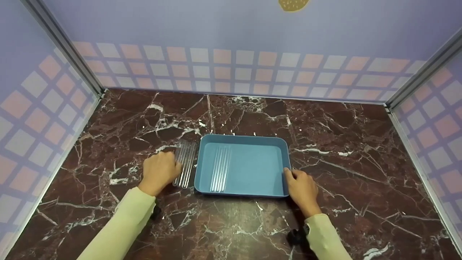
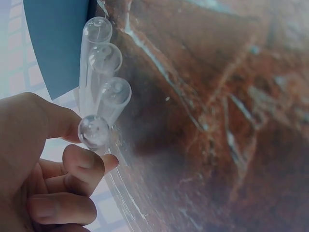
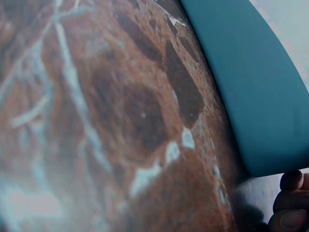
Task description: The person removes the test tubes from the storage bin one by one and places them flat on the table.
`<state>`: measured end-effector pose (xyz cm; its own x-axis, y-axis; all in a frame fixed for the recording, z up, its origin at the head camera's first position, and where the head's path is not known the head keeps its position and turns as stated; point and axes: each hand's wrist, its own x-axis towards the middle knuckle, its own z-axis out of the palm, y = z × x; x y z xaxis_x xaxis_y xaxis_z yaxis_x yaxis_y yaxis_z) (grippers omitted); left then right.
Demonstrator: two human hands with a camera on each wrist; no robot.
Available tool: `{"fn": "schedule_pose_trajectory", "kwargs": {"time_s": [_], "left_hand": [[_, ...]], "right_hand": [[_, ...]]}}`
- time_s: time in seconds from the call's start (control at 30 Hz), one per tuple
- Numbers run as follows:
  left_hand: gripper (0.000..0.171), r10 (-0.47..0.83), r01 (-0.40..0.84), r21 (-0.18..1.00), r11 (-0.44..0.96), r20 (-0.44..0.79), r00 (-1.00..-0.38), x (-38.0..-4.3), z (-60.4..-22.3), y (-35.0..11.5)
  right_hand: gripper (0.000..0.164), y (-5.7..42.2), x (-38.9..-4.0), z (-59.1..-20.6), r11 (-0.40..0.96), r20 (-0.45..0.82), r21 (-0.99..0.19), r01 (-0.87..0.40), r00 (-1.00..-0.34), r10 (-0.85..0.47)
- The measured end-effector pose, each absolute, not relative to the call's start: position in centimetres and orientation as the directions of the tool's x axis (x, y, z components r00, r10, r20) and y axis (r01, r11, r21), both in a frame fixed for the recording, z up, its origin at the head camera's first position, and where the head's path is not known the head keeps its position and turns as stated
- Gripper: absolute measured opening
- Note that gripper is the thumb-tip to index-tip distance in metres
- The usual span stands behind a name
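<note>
My left hand (image 1: 158, 172) is just left of a blue tray (image 1: 256, 169). It pinches one clear round-ended test tube (image 2: 94, 131) between thumb and fingers, with several more test tubes (image 2: 107, 60) lined up beside it. In the head view this row of tubes (image 1: 188, 162) lies side by side between the hand and the tray. Several similar clear tubes (image 1: 220, 171) lie parallel inside the tray, along its left part. My right hand (image 1: 303, 187) grips the tray's right wall near the front corner, thumb over the rim; the right wrist view shows only fingertips (image 3: 292, 220) under the tray's corner.
Everything stands on a dark red-brown marbled tabletop (image 1: 343, 173) with white veins. A lilac back wall (image 1: 231, 29) with pink and white squares rises behind, and similar side panels (image 1: 29, 119) border the table left and right.
</note>
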<state>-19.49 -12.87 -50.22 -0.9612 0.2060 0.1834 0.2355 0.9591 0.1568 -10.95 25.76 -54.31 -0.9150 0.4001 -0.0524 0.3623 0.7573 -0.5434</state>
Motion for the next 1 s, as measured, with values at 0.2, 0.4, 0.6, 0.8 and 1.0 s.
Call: {"fn": "schedule_pose_trajectory", "kwargs": {"time_s": [0.2, 0.4, 0.6, 0.8, 1.0], "left_hand": [[0.04, 0.197, 0.223, 0.16, 0.962, 0.162, -0.967, -19.55, -50.28, -12.9], [0.043, 0.203, 0.231, 0.17, 0.958, 0.171, -0.964, -19.44, -50.25, -12.88], [0.043, 0.207, 0.236, 0.169, 0.957, 0.175, -0.963, -19.48, -50.28, -12.9], [0.041, 0.207, 0.239, 0.155, 0.959, 0.196, -0.959, -19.53, -50.15, -12.86], [0.043, 0.21, 0.244, 0.145, 0.959, 0.216, -0.954, -19.49, -49.89, -12.68]], "right_hand": [[0.047, 25.74, -10.95, -54.26, 0.757, -0.059, -0.542, 0.364, -0.916, 0.398], [0.048, 25.72, -10.89, -54.14, 0.756, -0.073, -0.547, 0.359, -0.92, 0.385], [0.045, 25.77, -10.92, -54.13, 0.754, -0.073, -0.547, 0.364, -0.918, 0.391], [0.044, 25.82, -10.92, -54.15, 0.752, -0.083, -0.545, 0.371, -0.916, 0.393], [0.046, 25.8, -10.88, -54.11, 0.754, -0.087, -0.543, 0.37, -0.918, 0.388]]}}
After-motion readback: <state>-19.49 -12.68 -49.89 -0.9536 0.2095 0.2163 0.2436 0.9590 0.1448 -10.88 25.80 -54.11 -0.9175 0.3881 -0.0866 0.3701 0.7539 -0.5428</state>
